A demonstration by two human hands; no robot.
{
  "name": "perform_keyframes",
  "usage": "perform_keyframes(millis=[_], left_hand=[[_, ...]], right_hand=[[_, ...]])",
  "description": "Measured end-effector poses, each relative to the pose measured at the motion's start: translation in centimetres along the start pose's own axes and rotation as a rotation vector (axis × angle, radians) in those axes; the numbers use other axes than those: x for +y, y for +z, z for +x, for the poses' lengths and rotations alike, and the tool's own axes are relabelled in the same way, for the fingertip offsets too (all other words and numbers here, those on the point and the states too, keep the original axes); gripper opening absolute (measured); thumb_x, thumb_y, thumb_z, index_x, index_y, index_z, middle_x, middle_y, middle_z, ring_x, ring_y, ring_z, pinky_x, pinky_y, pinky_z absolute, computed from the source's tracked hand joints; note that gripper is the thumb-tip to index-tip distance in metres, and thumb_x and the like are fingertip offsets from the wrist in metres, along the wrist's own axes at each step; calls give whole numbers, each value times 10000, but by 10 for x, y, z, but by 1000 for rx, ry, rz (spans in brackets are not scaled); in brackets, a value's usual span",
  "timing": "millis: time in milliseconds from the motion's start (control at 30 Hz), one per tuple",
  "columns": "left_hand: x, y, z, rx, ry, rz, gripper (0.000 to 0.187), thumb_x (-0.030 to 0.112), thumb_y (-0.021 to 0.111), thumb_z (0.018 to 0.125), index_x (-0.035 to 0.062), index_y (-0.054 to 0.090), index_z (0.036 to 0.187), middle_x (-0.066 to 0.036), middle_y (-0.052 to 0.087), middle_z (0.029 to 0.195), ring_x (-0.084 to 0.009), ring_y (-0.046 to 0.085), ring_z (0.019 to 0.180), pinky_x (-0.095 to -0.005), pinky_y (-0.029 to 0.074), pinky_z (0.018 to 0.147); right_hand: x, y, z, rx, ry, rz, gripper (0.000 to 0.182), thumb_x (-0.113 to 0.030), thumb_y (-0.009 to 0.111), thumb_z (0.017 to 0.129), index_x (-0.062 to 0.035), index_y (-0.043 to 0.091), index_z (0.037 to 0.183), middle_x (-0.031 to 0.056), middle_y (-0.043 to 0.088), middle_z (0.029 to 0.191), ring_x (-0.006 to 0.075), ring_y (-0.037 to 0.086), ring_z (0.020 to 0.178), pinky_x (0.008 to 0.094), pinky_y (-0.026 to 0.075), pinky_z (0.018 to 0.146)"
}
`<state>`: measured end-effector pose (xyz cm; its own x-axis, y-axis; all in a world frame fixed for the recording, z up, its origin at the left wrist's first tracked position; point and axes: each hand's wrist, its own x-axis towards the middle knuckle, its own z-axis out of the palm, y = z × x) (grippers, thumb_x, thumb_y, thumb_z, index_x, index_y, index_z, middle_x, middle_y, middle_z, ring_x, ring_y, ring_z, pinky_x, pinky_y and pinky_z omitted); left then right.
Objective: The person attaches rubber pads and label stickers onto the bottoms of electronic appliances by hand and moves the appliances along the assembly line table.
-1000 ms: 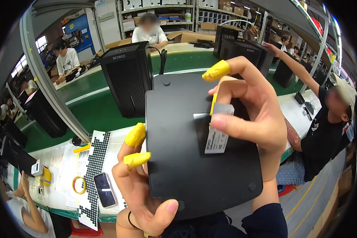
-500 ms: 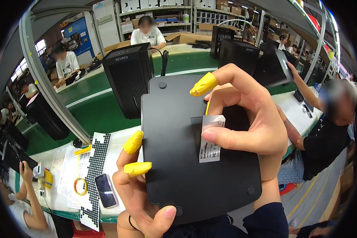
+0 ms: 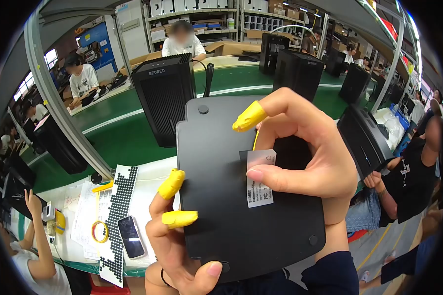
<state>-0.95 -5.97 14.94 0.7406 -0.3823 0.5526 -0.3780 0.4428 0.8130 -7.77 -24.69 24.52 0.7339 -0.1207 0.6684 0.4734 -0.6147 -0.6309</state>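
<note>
A black flat-bottomed dehumidifier point(image 3: 216, 196) with round rubber feet at its corners is tilted toward me. My left hand point(image 3: 174, 241) grips its lower left side, thumb over the bottom edge and yellow-taped fingers along the side. Over its middle, my right hand point(image 3: 315, 157) has the thumb on a silver printed rating label point(image 3: 259, 196), the fingers curled behind. The label lies close over the base, with a dark shadow at its left edge. Yellow tape wraps the right index fingertip too.
Several black dehumidifiers stand on the green conveyor point(image 3: 113, 140), the nearest one point(image 3: 165, 101) just behind. On the bench lie a sheet of black round pads point(image 3: 115, 216), a phone point(image 3: 131, 237), and a yellow tape roll point(image 3: 100, 231). A co-worker point(image 3: 403, 172) sits at right beside a black housing point(image 3: 364, 140).
The dehumidifier in my hands has shifted slightly down. My right hand and the label have moved a little left and down over it. The co-worker at right has lowered the raised arm.
</note>
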Motion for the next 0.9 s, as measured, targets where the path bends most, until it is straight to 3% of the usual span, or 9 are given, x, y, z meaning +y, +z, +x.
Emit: perform_keyframes(millis=[400, 600, 700, 800, 900], left_hand=[[0, -1, -1, -33, 24, 0, 770, 511, 719, 636, 54, 379, 1155, -259, 292, 1447, -356, 316, 1339, -473, 248, 1102], [2, 2, -3, -5, -6, -36, 788, 527, 732, 630, 60, 380, 1159, -241, 303, 1440, -347, 320, 1335, -468, 250, 1104], [2, 2, -2, -7, -10, -34, 800, 537, 734, 629, 64, 380, 1168, -233, 300, 1442, -343, 317, 1337, -465, 251, 1105], [2, 2, -2, -22, -1, -21, 797, 549, 729, 639, 69, 381, 1172, -228, 296, 1445, -340, 312, 1340, -462, 249, 1107], [3, 3, -4, -23, -21, -8, 784, 557, 725, 649, 74, 384, 1164, -231, 298, 1447, -340, 313, 1339, -461, 251, 1108]], right_hand=[[3, 0, -5, 29, -148, -77, 301, -19, 780, 586, 5, 652, 858, 78, 657, 759, 142, 603, 655, 243, 451, 654], [-2, -3, -3, 23, -438, -468, 260, -75, 827, 547, -67, 686, 766, 26, 671, 674, 181, 587, 617, 295, 470, 634], [-2, -1, -5, 28, -445, -531, 232, -115, 826, 564, -83, 695, 752, 4, 666, 651, 188, 587, 615, 302, 480, 622], [-3, -4, -7, -7, -418, -563, 251, -129, 817, 591, -67, 707, 807, 15, 677, 697, 207, 605, 675, 315, 492, 652], [2, -11, -3, -89, -382, -565, 317, -135, 794, 646, -43, 704, 936, 63, 693, 856, 255, 619, 833, 351, 496, 757]])
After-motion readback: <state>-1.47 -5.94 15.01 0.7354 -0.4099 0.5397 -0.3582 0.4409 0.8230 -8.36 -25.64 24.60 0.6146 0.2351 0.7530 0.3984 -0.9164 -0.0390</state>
